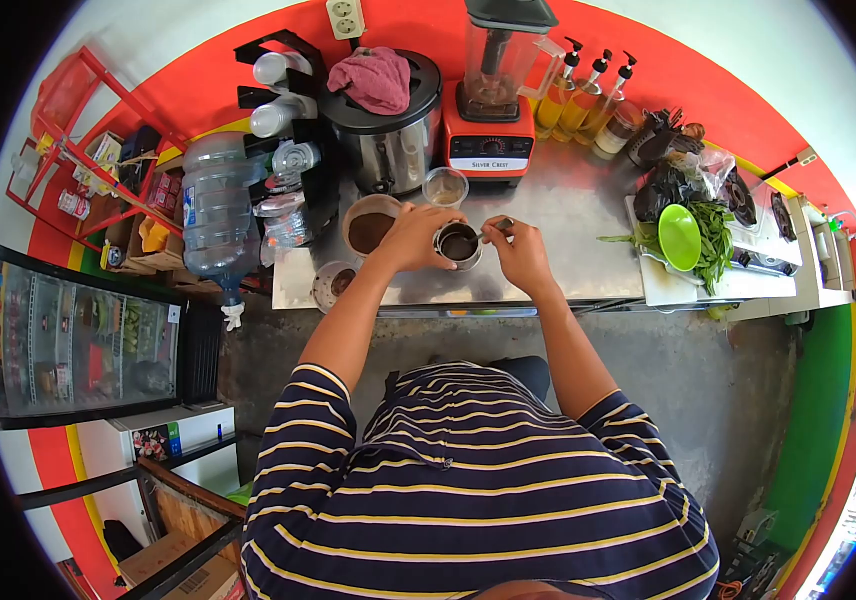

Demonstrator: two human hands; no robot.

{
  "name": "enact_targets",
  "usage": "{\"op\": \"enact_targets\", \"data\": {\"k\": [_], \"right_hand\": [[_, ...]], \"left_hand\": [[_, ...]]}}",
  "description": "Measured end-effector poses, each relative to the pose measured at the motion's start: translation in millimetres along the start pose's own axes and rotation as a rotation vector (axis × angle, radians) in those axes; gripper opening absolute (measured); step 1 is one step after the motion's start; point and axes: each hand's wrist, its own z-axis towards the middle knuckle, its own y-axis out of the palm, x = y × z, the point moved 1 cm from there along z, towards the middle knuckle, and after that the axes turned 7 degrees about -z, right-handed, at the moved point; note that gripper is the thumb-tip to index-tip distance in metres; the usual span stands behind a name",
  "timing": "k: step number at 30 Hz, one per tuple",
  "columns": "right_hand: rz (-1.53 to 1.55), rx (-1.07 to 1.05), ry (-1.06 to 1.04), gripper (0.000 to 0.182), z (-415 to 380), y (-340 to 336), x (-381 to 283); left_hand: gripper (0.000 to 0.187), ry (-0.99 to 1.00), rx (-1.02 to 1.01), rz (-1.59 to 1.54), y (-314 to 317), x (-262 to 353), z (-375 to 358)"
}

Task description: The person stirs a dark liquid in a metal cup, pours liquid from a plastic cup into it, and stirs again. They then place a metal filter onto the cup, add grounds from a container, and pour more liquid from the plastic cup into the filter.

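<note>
A small metal cup with dark brown liquid in it stands near the front edge of the steel counter. My left hand is closed around the cup's left side. In my right hand I pinch the handle of a spoon, whose lower end reaches into the cup. Just left of my left hand sits a round container of brown powder, partly covered by the hand. A clear plastic cup stands behind the metal cup. By my left forearm lies a round, pale dish-like item.
A red blender and a large steel urn with a pink cloth line the back. Pump bottles stand to their right. A green bowl rests among leafy greens. A water jug is at left.
</note>
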Motion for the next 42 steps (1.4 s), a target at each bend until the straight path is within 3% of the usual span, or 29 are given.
{"op": "enact_targets", "data": {"k": [3, 7, 10, 18, 21, 42], "right_hand": [[-0.055, 0.106, 0.019, 0.016, 3, 5, -1], [-0.007, 0.086, 0.116, 0.015, -4, 4, -6], [-0.087, 0.035, 0.056, 0.014, -6, 3, -2], [-0.260, 0.214, -0.375, 0.011, -18, -2, -25], [-0.320, 0.152, -0.415, 0.015, -33, 2, -23], [-0.287, 0.145, -0.374, 0.021, -42, -6, -26]], "left_hand": [[0.082, -0.009, 0.004, 0.002, 2, -2, 1], [0.083, 0.015, 0.024, 0.004, 3, -2, 0], [0.083, 0.000, 0.005, 0.008, 3, -1, 1], [0.081, 0.049, 0.009, 0.025, 0, 0, 0], [0.079, 0.039, 0.006, 0.046, 1, -1, 1], [0.080, 0.007, -0.009, -0.035, -4, 5, -2]]}}
